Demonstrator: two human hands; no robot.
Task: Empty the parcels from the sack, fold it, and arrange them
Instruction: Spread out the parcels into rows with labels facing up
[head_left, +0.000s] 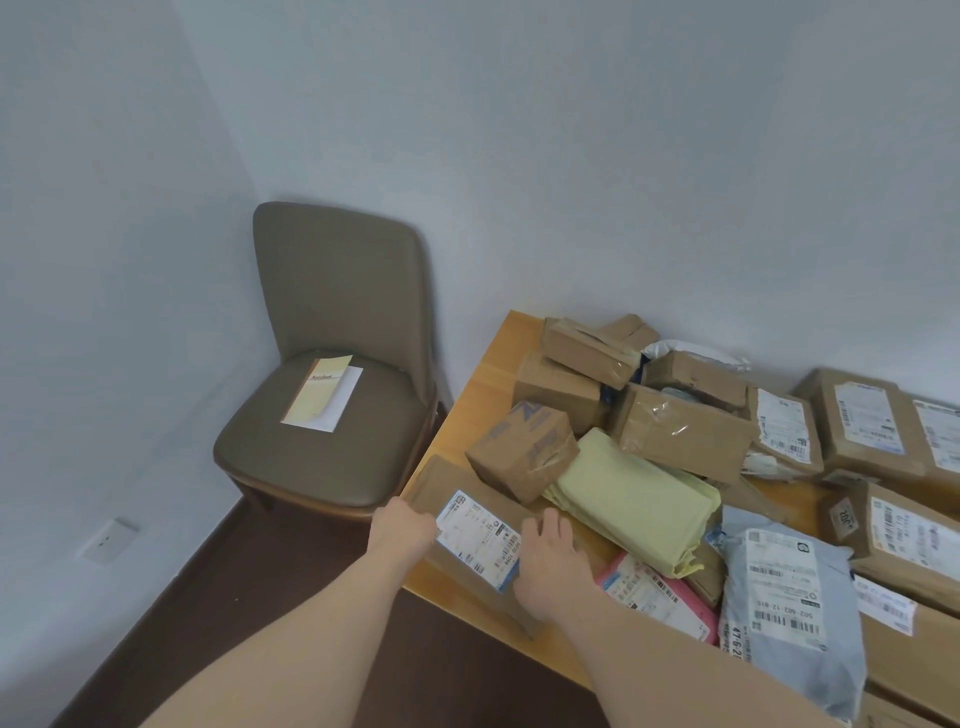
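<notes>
A flat brown cardboard parcel with a white shipping label lies at the near left corner of the wooden table. My left hand grips its left edge. My right hand rests flat on its right part, fingers straight. A small taped box leans on the parcel's far side. Beside it lies a pale yellow soft parcel, with a pink mailer and a grey-blue poly mailer nearer me. The sack is not in view.
Several brown boxes are piled along the wall and to the right edge of the view. A brown padded chair stands in the corner left of the table, a notebook on its seat. Dark floor lies below.
</notes>
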